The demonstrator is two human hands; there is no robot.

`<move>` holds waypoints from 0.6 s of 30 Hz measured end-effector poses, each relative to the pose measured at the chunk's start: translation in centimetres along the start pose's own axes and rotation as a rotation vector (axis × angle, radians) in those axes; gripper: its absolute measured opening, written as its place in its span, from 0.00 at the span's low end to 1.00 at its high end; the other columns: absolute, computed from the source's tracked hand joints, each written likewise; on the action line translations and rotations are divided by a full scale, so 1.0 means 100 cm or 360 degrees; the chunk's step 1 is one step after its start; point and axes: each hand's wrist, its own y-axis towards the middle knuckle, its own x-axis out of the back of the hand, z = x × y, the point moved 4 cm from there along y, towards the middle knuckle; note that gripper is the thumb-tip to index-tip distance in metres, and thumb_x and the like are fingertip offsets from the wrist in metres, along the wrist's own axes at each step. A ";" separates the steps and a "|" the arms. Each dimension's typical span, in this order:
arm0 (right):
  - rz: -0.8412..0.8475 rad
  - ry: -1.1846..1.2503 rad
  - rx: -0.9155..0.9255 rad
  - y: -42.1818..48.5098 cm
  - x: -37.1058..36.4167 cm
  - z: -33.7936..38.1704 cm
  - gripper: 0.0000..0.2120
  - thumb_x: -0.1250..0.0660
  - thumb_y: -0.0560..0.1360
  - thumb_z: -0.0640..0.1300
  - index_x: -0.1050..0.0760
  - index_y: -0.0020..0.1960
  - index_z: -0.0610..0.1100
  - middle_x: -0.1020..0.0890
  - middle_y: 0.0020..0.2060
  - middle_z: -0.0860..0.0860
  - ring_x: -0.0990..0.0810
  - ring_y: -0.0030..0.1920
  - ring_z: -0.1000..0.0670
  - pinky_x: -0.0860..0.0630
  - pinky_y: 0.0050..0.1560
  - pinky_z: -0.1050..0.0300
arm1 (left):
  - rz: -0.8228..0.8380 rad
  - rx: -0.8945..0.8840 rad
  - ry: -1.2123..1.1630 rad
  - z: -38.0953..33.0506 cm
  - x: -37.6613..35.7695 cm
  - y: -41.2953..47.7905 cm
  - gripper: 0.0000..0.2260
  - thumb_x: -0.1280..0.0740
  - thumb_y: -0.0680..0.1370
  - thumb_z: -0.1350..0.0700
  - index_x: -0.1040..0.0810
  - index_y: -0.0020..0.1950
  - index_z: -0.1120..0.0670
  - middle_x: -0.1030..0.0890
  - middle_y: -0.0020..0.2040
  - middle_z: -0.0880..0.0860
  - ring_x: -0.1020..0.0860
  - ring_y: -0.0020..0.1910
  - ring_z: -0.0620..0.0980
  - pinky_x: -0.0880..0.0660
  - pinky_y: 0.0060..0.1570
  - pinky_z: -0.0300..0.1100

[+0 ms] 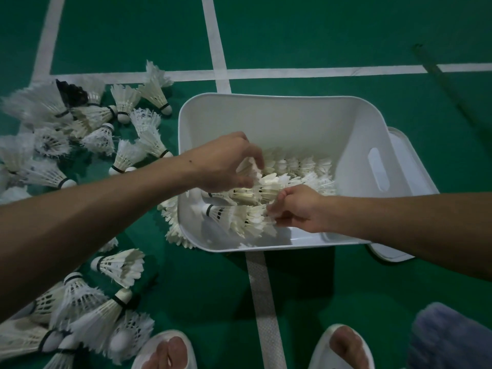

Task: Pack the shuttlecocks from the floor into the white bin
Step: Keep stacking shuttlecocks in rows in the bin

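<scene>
Head view: lid point(406, 143) beside white bin point(266, 98)

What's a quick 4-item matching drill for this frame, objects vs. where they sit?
Things:
1. white bin
2. loose shuttlecocks
3. stacked shuttlecocks
4. white slippers

Places:
A. inside the bin, gripped by the left hand and right hand
B. bottom edge of the view
C. on the green floor, astride a white court line
D. scattered on the floor, left of the bin

Pairs: 1-C, 2-D, 3-A, 4-B
</scene>
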 end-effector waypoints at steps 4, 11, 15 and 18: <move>0.0172 -0.0235 0.0028 -0.013 0.014 0.012 0.14 0.35 0.73 0.25 0.33 0.42 0.43 0.19 0.33 0.43 0.19 0.38 0.42 0.20 0.48 0.46 | 0.0021 -0.0038 -0.0048 -0.006 -0.005 0.002 0.23 0.28 0.73 0.51 0.31 0.66 0.47 0.27 0.61 0.51 0.31 0.50 0.45 0.35 0.50 0.38; 0.0023 -0.0386 0.0726 -0.056 0.038 0.053 0.12 0.25 0.68 0.35 0.24 0.48 0.34 0.17 0.41 0.41 0.17 0.39 0.47 0.18 0.48 0.47 | -0.0055 -0.0048 -0.0207 -0.007 -0.008 0.006 0.30 0.24 0.68 0.54 0.36 0.64 0.50 0.24 0.59 0.52 0.26 0.48 0.48 0.32 0.38 0.31; 0.0041 -0.0485 0.0921 -0.065 0.025 0.061 0.09 0.24 0.68 0.36 0.22 0.46 0.37 0.16 0.37 0.46 0.18 0.36 0.52 0.18 0.42 0.55 | -0.0159 -0.0148 -0.0235 -0.017 -0.009 0.006 0.28 0.22 0.66 0.53 0.34 0.60 0.52 0.25 0.54 0.47 0.25 0.46 0.46 0.29 0.36 0.28; 0.0019 -0.0410 0.0989 -0.066 0.022 0.065 0.09 0.26 0.68 0.31 0.24 0.44 0.38 0.17 0.33 0.44 0.20 0.32 0.52 0.20 0.38 0.56 | -0.0227 -0.0199 -0.0217 -0.018 -0.007 0.004 0.26 0.22 0.66 0.51 0.32 0.58 0.52 0.27 0.51 0.45 0.25 0.46 0.46 0.28 0.39 0.29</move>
